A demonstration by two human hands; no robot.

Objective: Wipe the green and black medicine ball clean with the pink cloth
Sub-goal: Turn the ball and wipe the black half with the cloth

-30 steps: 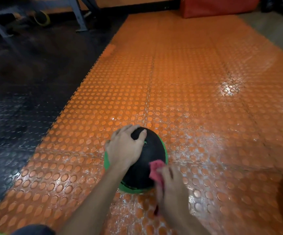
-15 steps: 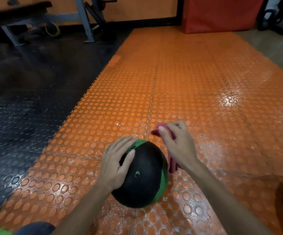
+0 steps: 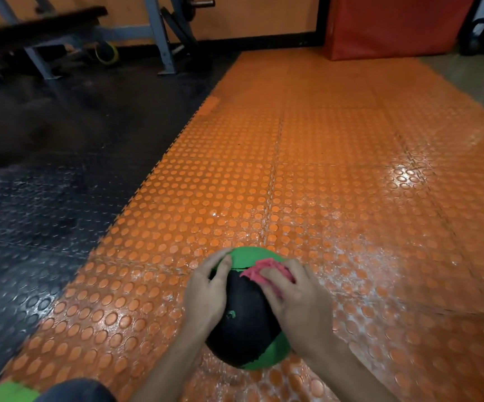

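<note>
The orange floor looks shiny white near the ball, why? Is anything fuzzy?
Head view: light glares white off the wet-looking orange floor beside the ball. Head view: the far bench and the edges are blurred and bent by the wide lens; the left hand, right hand and cloth look sharper.

The floor is bumpy mats w/ round dots. The orange mat [image 3: 336,184] fills the middle & R side and is split into big squares. It looks wet & shiny at the front & on the R. The black mat [image 3: 46,198] lies on the L, touching the orange one along a toothed edge. Far R there's a strip of plain grey floor [image 3: 478,82]. The green & black ball [image 3: 243,320] sits on the orange mat at the front. At the far end stands a big red block [image 3: 394,24]. Far back on the black mat are grey metal legs [image 3: 159,39], w/ a yellow-green ring [image 3: 107,55] beside them.
</note>
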